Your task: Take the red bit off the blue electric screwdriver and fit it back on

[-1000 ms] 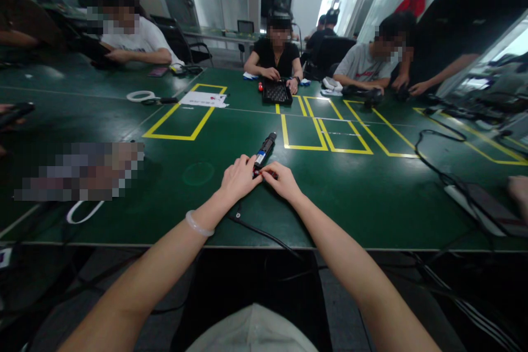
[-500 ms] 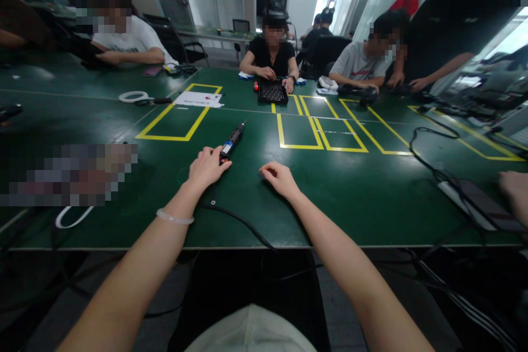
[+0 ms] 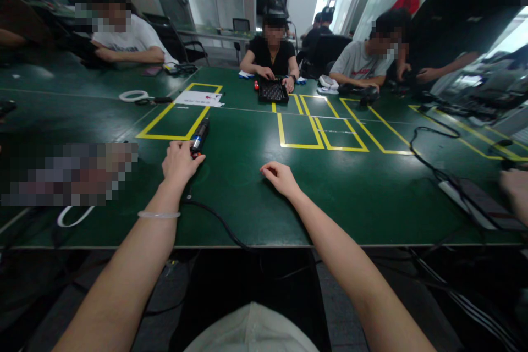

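Observation:
An electric screwdriver [image 3: 200,135], black with a blue and white label, lies low over the green table with its tip pointing away from me. My left hand [image 3: 180,165] is closed around its rear end, where a bit of red shows. A black cable [image 3: 218,217] runs from near that hand over the table's front edge. Farther right, my right hand [image 3: 279,177] rests on the tabletop with its fingers curled in; nothing shows in them. Just beyond the screwdriver is a yellow tape rectangle [image 3: 159,137].
Several yellow tape outlines [image 3: 303,147] mark the green table [image 3: 243,187]. Across it, a person handles a black tray [image 3: 273,91]. A white paper [image 3: 198,99] and a white ring [image 3: 132,96] lie at the far left. Cables and a dark flat device [image 3: 487,203] are at right.
My left hand has moved left with the screwdriver, bringing it close to the left tape rectangle. The cable has shifted left too. My right hand has stayed in place.

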Demonstrator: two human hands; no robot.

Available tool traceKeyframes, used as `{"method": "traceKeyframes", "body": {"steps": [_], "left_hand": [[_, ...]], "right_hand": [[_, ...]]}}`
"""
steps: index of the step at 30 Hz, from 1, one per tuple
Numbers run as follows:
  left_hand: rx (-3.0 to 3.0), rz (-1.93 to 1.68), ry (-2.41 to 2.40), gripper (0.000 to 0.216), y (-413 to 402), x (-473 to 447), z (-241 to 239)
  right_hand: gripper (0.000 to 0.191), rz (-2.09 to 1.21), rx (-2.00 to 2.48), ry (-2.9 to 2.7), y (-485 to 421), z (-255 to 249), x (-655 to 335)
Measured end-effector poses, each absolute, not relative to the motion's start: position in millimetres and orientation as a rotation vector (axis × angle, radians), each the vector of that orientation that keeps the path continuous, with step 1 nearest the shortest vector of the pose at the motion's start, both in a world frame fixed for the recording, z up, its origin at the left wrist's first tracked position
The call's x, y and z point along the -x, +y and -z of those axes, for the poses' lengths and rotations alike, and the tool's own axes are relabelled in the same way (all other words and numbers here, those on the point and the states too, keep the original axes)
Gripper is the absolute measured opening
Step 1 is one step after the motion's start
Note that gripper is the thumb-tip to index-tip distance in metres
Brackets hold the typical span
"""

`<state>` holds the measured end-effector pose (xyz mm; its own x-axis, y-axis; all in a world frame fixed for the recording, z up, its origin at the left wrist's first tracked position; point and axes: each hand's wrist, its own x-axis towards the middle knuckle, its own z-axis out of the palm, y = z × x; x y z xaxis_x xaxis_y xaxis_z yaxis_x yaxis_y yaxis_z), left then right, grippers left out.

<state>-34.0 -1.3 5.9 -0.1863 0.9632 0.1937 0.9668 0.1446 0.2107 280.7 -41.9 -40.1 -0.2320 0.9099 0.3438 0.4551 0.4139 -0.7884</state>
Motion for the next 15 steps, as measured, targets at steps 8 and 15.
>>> {"method": "traceKeyframes", "body": {"steps": [8, 15], "left_hand": [[1.967, 0.383, -2.342, 0.036, -7.0, 23.7, -10.1], [2.002, 0.547, -2.186, 0.041, -10.1, 16.9, -12.3]], "right_hand": [[0.016, -0.699, 1.163, -1.846, -41.2, 41.7, -280.9], [0.016, -0.715, 1.157, -1.845, -40.9, 42.1, -280.7]]}}
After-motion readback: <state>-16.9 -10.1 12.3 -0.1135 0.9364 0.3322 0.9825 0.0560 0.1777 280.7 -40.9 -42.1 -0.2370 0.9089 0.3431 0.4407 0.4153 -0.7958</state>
